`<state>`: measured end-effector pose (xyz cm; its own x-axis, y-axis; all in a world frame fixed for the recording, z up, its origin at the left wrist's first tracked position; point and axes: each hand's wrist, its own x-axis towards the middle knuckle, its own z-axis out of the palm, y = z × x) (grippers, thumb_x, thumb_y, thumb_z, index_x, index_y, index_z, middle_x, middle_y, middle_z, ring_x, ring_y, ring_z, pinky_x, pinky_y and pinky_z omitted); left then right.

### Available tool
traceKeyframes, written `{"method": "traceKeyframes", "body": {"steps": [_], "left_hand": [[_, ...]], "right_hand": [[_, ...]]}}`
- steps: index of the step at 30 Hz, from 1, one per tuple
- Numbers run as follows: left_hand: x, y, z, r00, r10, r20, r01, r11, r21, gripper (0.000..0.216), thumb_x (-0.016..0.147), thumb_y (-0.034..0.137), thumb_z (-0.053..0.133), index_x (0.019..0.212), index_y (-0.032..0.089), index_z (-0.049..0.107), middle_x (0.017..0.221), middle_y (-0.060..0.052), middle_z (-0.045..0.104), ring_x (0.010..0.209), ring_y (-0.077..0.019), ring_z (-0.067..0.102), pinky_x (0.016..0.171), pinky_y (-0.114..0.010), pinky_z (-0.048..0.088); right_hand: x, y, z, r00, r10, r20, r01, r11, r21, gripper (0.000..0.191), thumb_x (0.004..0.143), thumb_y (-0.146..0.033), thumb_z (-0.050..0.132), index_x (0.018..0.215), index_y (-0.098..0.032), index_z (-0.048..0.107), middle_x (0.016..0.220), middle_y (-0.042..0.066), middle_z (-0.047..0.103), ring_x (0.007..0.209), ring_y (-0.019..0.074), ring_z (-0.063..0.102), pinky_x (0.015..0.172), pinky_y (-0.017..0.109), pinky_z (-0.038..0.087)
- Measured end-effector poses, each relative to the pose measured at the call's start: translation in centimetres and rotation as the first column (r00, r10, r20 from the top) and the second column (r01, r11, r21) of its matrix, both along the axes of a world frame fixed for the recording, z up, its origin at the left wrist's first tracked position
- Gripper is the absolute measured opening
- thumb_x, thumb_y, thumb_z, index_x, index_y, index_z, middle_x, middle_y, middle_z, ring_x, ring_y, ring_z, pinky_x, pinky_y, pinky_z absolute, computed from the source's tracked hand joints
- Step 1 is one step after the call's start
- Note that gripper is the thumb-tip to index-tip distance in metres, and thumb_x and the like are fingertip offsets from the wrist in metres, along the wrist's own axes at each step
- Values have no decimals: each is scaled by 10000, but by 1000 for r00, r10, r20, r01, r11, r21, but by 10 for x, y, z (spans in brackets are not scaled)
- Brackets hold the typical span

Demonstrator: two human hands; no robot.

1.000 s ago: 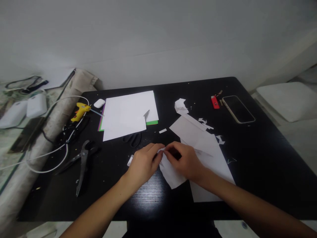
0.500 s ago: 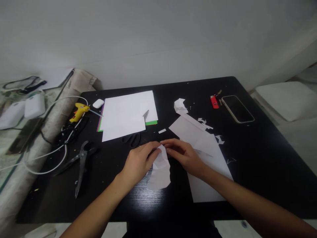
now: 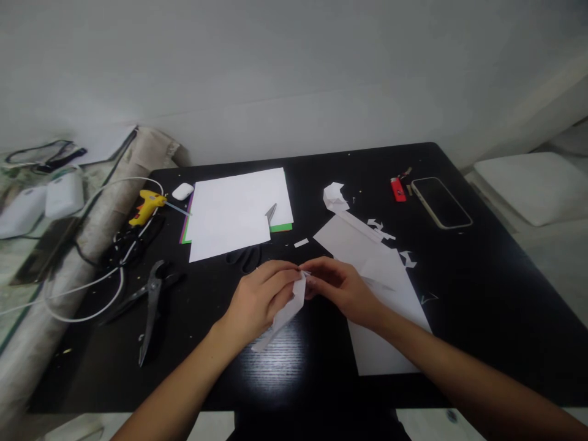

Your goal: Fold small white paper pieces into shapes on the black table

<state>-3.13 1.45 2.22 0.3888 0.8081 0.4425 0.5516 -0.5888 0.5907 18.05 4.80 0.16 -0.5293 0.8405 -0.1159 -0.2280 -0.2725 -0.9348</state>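
Note:
A folded piece of white paper is pinched in my left hand, its lower end slanting down to the left over the black table. My right hand has its thumb and fingertips closed at the upper tip of the same paper, touching the left fingertips. Part of the paper is hidden behind the left fingers. Beneath my right wrist lie white sheets. Just beyond my left hand are the black scissor handles; the scissor blades poke out over a white sheet.
A paper stack lies at the back left, near a yellow glue gun and a white earbud case. Pliers rest at left. Paper scraps, a red lighter and a phone are at right.
The paper between my hands has turned from broad face-on to a narrow, edge-on strip, its lower end swinging left. My left fingers have curled further around it; my right hand has barely moved.

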Motion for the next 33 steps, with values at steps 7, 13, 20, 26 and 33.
{"method": "traceKeyframes", "body": {"steps": [7,13,20,26,33], "left_hand": [[0,-3,-4,996,13,84,-12,1000,-14,176,985,205,660,1152,206,713,1076,-81,731,972,-187,710,869,-327,595],[7,-4,4,918,101,384,14,959,-284,173,962,338,699,988,176,755,906,-74,760,818,-191,737,728,-300,606],[7,-2,4,928,97,359,-11,972,-235,246,987,381,661,928,170,771,875,-88,764,794,-197,719,715,-307,576],[8,-2,6,963,23,268,2,996,-93,161,1014,280,622,983,169,735,884,-77,754,803,-182,717,719,-289,569],[11,-6,4,978,-6,209,12,999,-30,117,966,136,671,1071,176,699,948,-67,741,863,-171,702,770,-289,579]], "right_hand": [[0,0,5,998,-31,49,32,999,-10,215,832,-338,840,1003,-216,791,749,-6,753,641,117,690,649,263,591],[-1,-3,4,984,-122,128,117,992,45,197,785,-318,868,958,-239,815,867,20,808,796,159,758,777,302,623],[-4,-6,5,992,-118,43,120,991,-65,219,771,-330,883,949,-217,821,836,26,805,697,157,755,654,293,661],[-4,-7,5,989,-139,51,141,989,-50,196,768,-314,887,930,-221,830,839,22,806,701,154,760,672,294,674],[-4,-9,4,989,-143,37,145,989,-27,204,779,-326,878,939,-214,822,822,25,802,702,161,768,665,290,676]]}}
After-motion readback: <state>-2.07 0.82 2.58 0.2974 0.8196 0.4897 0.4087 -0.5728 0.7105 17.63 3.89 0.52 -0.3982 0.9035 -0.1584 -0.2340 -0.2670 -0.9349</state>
